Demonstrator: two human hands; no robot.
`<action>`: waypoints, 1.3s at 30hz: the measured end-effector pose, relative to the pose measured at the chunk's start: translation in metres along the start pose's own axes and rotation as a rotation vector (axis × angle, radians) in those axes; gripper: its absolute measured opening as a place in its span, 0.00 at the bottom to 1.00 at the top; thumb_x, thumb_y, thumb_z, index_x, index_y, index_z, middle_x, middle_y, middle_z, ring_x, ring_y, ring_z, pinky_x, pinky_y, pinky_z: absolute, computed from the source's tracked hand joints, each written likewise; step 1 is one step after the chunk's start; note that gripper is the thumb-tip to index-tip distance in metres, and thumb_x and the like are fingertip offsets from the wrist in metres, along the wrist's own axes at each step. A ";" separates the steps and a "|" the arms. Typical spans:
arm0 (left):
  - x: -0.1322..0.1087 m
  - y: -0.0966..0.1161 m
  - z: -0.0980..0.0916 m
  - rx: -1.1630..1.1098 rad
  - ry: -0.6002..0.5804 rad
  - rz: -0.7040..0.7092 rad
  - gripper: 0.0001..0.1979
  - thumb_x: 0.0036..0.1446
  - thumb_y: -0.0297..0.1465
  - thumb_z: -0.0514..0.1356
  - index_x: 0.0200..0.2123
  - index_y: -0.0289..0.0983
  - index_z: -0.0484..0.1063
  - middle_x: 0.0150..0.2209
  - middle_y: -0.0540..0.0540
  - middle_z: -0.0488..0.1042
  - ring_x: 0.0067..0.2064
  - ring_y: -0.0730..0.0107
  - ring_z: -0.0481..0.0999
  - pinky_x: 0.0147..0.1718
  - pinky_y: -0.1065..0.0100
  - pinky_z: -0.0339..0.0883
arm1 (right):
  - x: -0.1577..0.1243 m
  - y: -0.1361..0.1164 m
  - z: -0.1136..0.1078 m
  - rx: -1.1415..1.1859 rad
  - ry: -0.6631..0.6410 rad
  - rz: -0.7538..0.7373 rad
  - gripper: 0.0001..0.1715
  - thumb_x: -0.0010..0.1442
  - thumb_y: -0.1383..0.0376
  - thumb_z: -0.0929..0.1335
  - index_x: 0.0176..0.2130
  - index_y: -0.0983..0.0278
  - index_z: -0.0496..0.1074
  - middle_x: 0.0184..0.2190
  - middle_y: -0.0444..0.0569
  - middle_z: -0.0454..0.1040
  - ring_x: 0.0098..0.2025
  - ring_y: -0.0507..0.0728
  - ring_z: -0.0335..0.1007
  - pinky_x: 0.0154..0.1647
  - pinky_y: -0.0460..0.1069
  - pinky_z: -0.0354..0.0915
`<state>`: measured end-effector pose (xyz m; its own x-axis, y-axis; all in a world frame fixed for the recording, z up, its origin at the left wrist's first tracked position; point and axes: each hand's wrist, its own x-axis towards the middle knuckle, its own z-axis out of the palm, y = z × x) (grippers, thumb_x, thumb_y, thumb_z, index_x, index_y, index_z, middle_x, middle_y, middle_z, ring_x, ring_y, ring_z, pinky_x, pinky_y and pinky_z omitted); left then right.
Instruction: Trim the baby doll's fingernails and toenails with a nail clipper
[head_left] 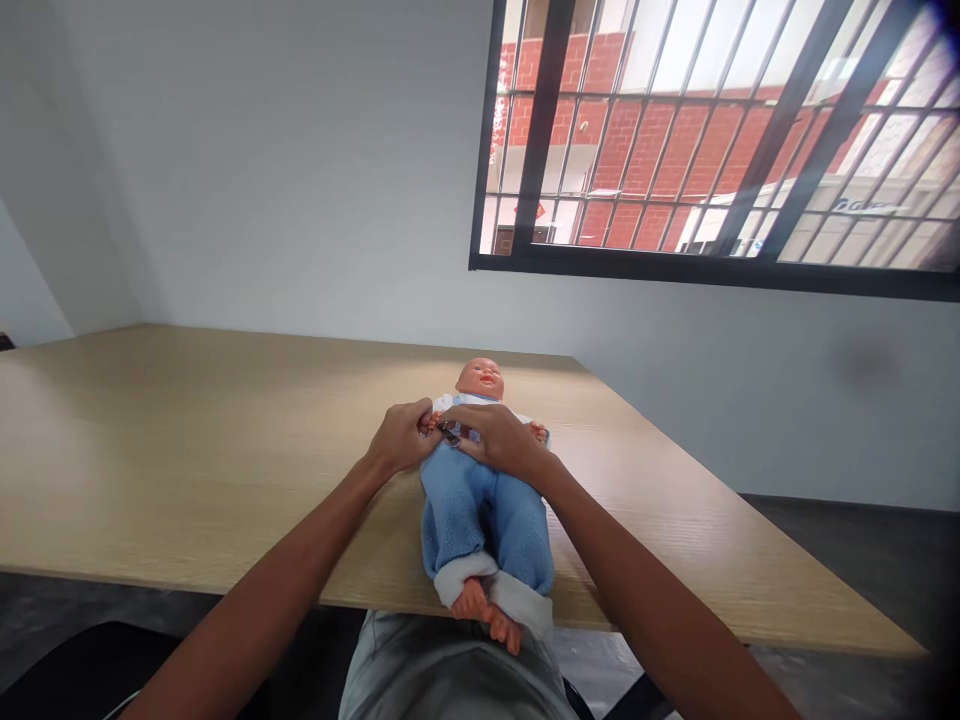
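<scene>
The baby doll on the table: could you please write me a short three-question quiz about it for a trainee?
1. True or false: the doll lies face up on the table.
2. Where are the left hand and the right hand? A: at the doll's feet. B: at the doll's chest. C: flat on bare wood, away from the doll.
3. Fill in: the doll's trousers are ___ in colour.

Key: 1 true; 2 B; 3 blue.
</scene>
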<state>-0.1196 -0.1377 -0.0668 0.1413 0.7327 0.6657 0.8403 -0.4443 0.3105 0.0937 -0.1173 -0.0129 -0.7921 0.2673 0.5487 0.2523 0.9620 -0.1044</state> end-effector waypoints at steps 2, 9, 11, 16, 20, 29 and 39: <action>0.000 0.000 0.000 0.005 -0.001 -0.002 0.18 0.66 0.42 0.62 0.29 0.35 0.68 0.24 0.55 0.65 0.25 0.76 0.66 0.29 0.70 0.65 | 0.000 0.000 0.000 -0.007 -0.002 -0.001 0.16 0.63 0.72 0.68 0.49 0.59 0.75 0.39 0.47 0.80 0.37 0.56 0.73 0.40 0.48 0.64; 0.000 -0.001 0.000 0.025 -0.017 -0.005 0.18 0.66 0.42 0.61 0.30 0.35 0.68 0.24 0.55 0.66 0.25 0.76 0.67 0.30 0.70 0.66 | 0.001 -0.001 0.000 -0.029 -0.011 -0.017 0.16 0.63 0.72 0.68 0.50 0.60 0.75 0.42 0.48 0.80 0.40 0.57 0.74 0.40 0.48 0.64; 0.001 -0.001 0.001 0.035 -0.021 -0.007 0.18 0.67 0.42 0.61 0.30 0.35 0.68 0.24 0.55 0.66 0.25 0.76 0.67 0.30 0.70 0.67 | 0.000 0.000 0.000 -0.034 -0.015 -0.024 0.17 0.64 0.72 0.68 0.51 0.60 0.75 0.42 0.48 0.80 0.39 0.57 0.74 0.40 0.48 0.63; 0.000 -0.002 0.001 0.062 -0.028 -0.015 0.18 0.67 0.42 0.61 0.31 0.34 0.68 0.25 0.55 0.66 0.26 0.76 0.67 0.30 0.70 0.67 | 0.001 0.003 0.003 -0.047 -0.030 -0.048 0.15 0.65 0.72 0.67 0.50 0.61 0.75 0.41 0.49 0.80 0.39 0.57 0.74 0.38 0.48 0.62; 0.000 -0.001 0.002 0.084 -0.028 -0.025 0.17 0.67 0.41 0.61 0.31 0.34 0.69 0.25 0.54 0.67 0.26 0.76 0.68 0.31 0.69 0.68 | 0.002 0.005 0.004 -0.050 -0.043 -0.063 0.14 0.66 0.72 0.66 0.49 0.60 0.75 0.40 0.47 0.80 0.38 0.56 0.73 0.38 0.48 0.61; 0.000 -0.001 0.001 0.101 -0.046 -0.008 0.17 0.67 0.41 0.62 0.31 0.34 0.69 0.26 0.54 0.68 0.27 0.75 0.69 0.31 0.69 0.69 | 0.004 0.004 0.004 -0.050 -0.072 -0.088 0.14 0.66 0.73 0.65 0.48 0.60 0.75 0.44 0.48 0.80 0.41 0.57 0.74 0.40 0.49 0.61; 0.000 -0.003 0.001 0.120 -0.057 0.006 0.17 0.68 0.41 0.60 0.31 0.34 0.69 0.26 0.54 0.67 0.27 0.76 0.68 0.30 0.70 0.68 | 0.006 0.002 0.003 -0.087 -0.086 -0.096 0.16 0.66 0.74 0.64 0.48 0.60 0.75 0.41 0.47 0.79 0.37 0.56 0.71 0.36 0.49 0.58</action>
<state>-0.1212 -0.1360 -0.0686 0.1728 0.7597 0.6268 0.8956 -0.3861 0.2211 0.0878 -0.1140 -0.0128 -0.8588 0.1814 0.4792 0.2172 0.9759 0.0198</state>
